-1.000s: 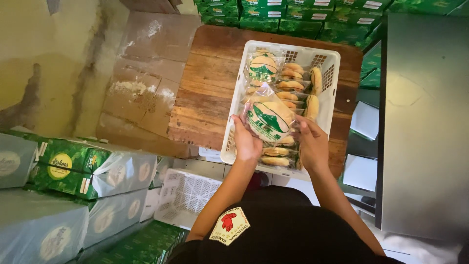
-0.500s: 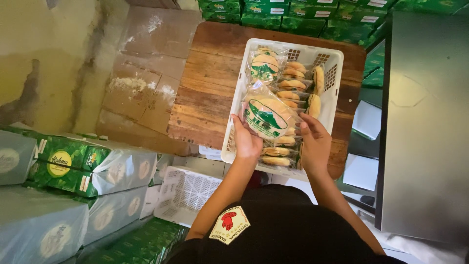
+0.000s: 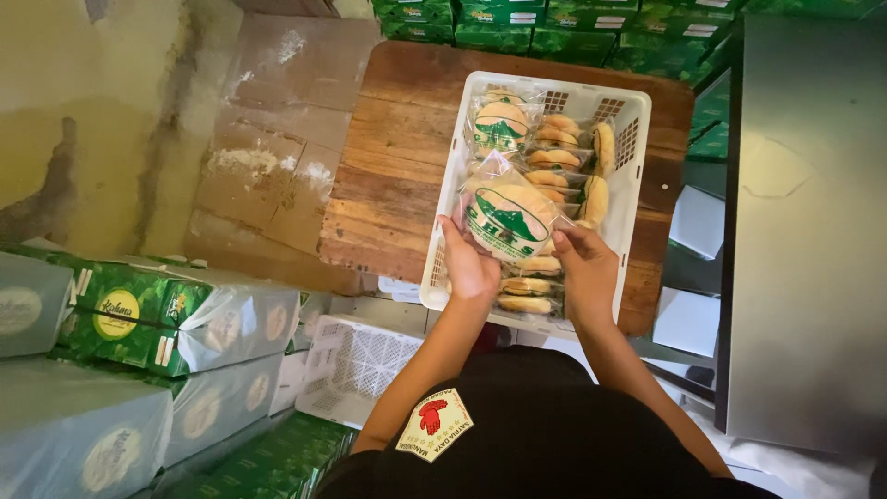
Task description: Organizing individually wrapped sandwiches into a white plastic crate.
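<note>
Your left hand (image 3: 469, 268) grips the near left edge of a clear packet of round buns (image 3: 507, 214), fingers curled up around its side. Your right hand (image 3: 586, 268) pinches the packet's near right corner, thumb on top and fingers tucked beneath. Both hands are closed on the same packet, which sits tilted between your fingertips, its green and white printed face turned up toward you.

Directly under your fingers lies the white plastic basket (image 3: 637, 111), and the packet hovers over its middle. Just below your knuckles, more wrapped buns (image 3: 527, 296) lie stacked on edge at the basket's near end. Beyond your fingertips, a second flat packet (image 3: 502, 122) rests in the far left corner, and a row of buns on edge (image 3: 559, 139) fills the far right side, with two more standing upright against the right wall.

The basket rests on a worn wooden table (image 3: 388, 176), which spreads out to the left of your left hand. Further left, flattened cardboard (image 3: 268, 148) covers the floor. Near your left elbow sits an empty white basket (image 3: 356, 365), and past it are plastic-wrapped green cartons (image 3: 176, 314). Beyond the table's far edge, green boxes (image 3: 517, 23) are lined up. Right of your right hand stands a grey metal surface (image 3: 813, 231).
</note>
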